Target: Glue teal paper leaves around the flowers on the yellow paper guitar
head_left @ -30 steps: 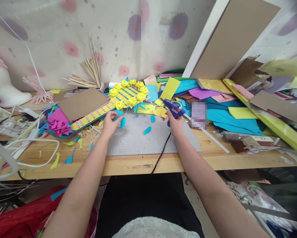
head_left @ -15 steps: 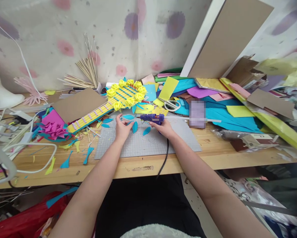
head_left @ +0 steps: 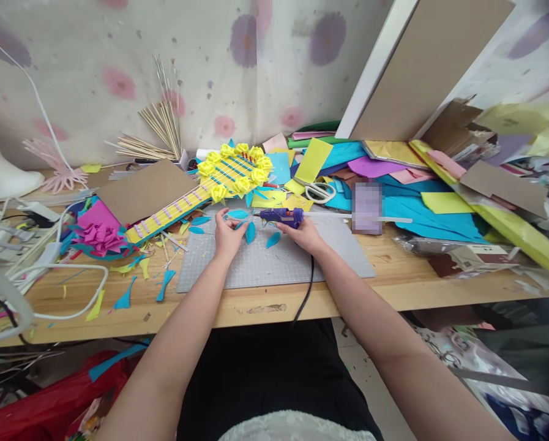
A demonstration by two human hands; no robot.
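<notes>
My left hand (head_left: pixel 228 234) pinches a blue paper leaf (head_left: pixel 251 233) between thumb and finger, above the grey cutting mat (head_left: pixel 256 269). My right hand (head_left: pixel 305 235) is closed round a purple hot glue gun (head_left: pixel 278 215), its nozzle pointing left near the leaf. A long white glue stick (head_left: pixel 329 215) runs out of the gun's back, and a black cord (head_left: pixel 309 291) hangs below it. Other blue leaves lie on the mat, one (head_left: pixel 273 239) under the gun and one (head_left: pixel 197 230) left of my hand. Behind them rests a yellow paper guitar (head_left: pixel 201 193) edged with yellow flowers.
Scissors (head_left: pixel 321 193) lie among coloured paper sheets (head_left: pixel 407 208) at the back right. Brown cardboard (head_left: pixel 150 190) and wooden sticks (head_left: pixel 164 131) are behind the guitar. White cables (head_left: pixel 72 315) and paper scraps (head_left: pixel 166 285) cover the left side. A big board (head_left: pixel 430 67) leans on the wall.
The camera view has shifted slightly. Both hands keep their grips, with the leaf and the glue gun in nearly the same places over the mat.
</notes>
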